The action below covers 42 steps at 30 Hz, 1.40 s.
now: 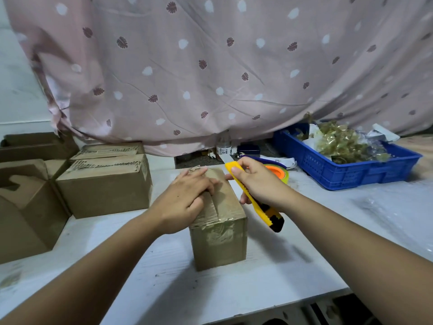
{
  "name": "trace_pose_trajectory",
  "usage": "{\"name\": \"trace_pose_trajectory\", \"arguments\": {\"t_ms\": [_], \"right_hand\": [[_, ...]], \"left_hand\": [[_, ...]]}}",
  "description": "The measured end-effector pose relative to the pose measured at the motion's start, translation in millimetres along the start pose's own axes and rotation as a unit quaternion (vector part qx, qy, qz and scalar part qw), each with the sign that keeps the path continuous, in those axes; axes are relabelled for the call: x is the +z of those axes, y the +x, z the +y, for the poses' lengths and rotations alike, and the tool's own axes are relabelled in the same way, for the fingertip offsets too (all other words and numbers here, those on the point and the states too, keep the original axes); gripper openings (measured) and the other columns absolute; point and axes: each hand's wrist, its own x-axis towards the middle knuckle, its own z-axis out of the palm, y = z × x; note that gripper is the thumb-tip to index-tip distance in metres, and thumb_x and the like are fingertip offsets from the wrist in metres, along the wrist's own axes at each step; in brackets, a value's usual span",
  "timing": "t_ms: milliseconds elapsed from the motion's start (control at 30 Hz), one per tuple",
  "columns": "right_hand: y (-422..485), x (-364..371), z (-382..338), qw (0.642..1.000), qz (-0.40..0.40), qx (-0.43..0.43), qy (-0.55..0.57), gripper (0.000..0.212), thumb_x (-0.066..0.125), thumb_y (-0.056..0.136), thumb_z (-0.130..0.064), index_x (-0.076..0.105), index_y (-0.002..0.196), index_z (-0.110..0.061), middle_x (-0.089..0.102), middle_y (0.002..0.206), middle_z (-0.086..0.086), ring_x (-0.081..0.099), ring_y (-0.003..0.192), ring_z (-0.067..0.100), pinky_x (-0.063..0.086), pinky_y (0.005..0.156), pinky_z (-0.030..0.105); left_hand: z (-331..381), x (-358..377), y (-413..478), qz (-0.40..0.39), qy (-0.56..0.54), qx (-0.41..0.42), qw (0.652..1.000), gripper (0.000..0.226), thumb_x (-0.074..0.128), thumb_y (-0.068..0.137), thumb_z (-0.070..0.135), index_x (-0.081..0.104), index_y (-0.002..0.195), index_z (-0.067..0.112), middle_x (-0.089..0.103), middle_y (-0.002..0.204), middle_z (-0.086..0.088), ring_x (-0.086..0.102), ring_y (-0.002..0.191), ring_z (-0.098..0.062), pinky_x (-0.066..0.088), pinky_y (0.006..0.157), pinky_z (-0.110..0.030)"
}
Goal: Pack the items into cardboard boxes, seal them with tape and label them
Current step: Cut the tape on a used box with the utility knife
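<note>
A small cardboard box stands in the middle of the white table, its top and near end covered with clear tape. My left hand lies flat on the box's top, fingers straight and pressing the tape down. My right hand grips a yellow and black utility knife just right of the box, its yellow tip pointing away near the box's far end. A tape roll with an orange core lies behind my right hand, mostly hidden.
Two taped cardboard boxes stand at the left, with open boxes beside them. A blue crate of gold items in bags sits at the back right. A pink patterned curtain hangs behind the table.
</note>
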Motion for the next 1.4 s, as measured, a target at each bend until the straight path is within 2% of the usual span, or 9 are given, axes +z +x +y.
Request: {"name": "trace_pose_trajectory", "arguments": {"t_ms": [133,233,333,433,533,1033,1167,1233,1400], "right_hand": [[-10.0,-17.4,-4.7,0.993,0.050,0.008,-0.109,0.012,0.046,0.096,-0.025,0.056,0.092,-0.018,0.069,0.094,0.003,0.065,0.051,0.014,0.051,0.058,0.028],[-19.0,-34.6,-3.9,0.986,0.061,0.014,-0.153,0.016,0.046,0.097,-0.024,0.059,0.094,-0.015,0.068,0.085,0.005,0.066,0.052,0.010,0.051,0.054,0.025],[-29.3,-52.0,-2.7,0.995,0.030,0.033,-0.089,0.010,0.050,0.098,-0.024,0.057,0.102,-0.019,0.069,0.079,0.003,0.065,0.051,0.015,0.048,0.048,0.023],[-40.8,-65.2,-2.6,0.995,-0.062,0.081,-0.012,0.016,0.053,0.098,-0.020,0.048,0.112,-0.021,0.071,0.078,0.008,0.062,0.051,0.019,0.047,0.045,0.025],[-47.3,-67.2,-0.5,0.983,-0.131,0.117,-0.060,0.015,0.053,0.098,-0.021,0.045,0.107,-0.012,0.073,0.082,0.010,0.061,0.050,0.018,0.047,0.044,0.024],[-47.9,-67.2,-3.7,0.968,-0.183,0.132,-0.112,0.019,0.053,0.098,-0.026,0.046,0.098,-0.008,0.072,0.074,0.008,0.058,0.046,0.014,0.045,0.043,0.022],[-41.9,-63.5,-9.5,0.963,-0.182,0.106,-0.167,0.017,0.052,0.098,-0.023,0.045,0.094,-0.009,0.071,0.075,0.009,0.058,0.044,0.013,0.046,0.042,0.022],[-36.0,-64.0,-14.1,0.959,-0.192,0.105,-0.180,0.017,0.053,0.098,-0.022,0.044,0.091,-0.010,0.070,0.075,0.011,0.057,0.042,0.014,0.046,0.041,0.022],[-28.5,-73.8,-25.8,0.931,-0.259,0.100,-0.238,0.016,0.051,0.099,-0.024,0.046,0.091,-0.011,0.069,0.073,0.008,0.056,0.044,0.013,0.046,0.044,0.021]], "left_hand": [[9.1,15.3,15.8,0.061,0.027,-0.041,0.997,0.036,0.021,0.079,0.044,0.049,0.085,0.022,0.064,0.106,0.000,0.052,0.103,-0.020,0.038,0.092,-0.041],[15.6,21.9,29.3,0.107,0.087,-0.090,0.986,0.056,0.015,0.075,0.048,0.059,0.090,0.019,0.063,0.094,0.001,0.050,0.097,-0.018,0.030,0.086,-0.034],[21.8,25.6,38.4,0.118,0.113,-0.103,0.981,0.061,0.008,0.072,0.047,0.059,0.090,0.019,0.061,0.090,0.001,0.048,0.096,-0.017,0.018,0.079,-0.030],[22.6,32.4,43.7,0.136,0.085,-0.120,0.980,0.058,0.012,0.077,0.042,0.060,0.092,0.015,0.062,0.092,-0.001,0.047,0.097,-0.018,0.017,0.082,-0.027],[22.1,39.7,47.5,0.138,0.048,-0.129,0.981,0.048,0.023,0.082,0.032,0.062,0.100,0.011,0.066,0.101,-0.004,0.048,0.101,-0.020,0.022,0.091,-0.028],[27.3,38.8,48.4,0.102,0.026,-0.160,0.981,0.045,0.022,0.080,0.036,0.058,0.098,0.015,0.064,0.110,-0.003,0.047,0.109,-0.022,0.028,0.098,-0.035],[25.1,35.6,47.1,0.071,0.008,-0.154,0.986,0.020,0.025,0.076,0.045,0.035,0.072,0.028,0.060,0.095,0.000,0.044,0.097,-0.021,0.029,0.088,-0.035],[22.6,33.6,45.6,0.054,-0.001,-0.139,0.989,0.024,0.024,0.073,0.052,0.029,0.067,0.029,0.059,0.091,0.002,0.042,0.090,-0.019,0.033,0.084,-0.037],[22.4,36.0,45.4,0.079,0.008,-0.148,0.986,0.023,0.024,0.081,0.041,0.042,0.079,0.026,0.066,0.110,0.000,0.049,0.105,-0.024,0.036,0.093,-0.037]]}}
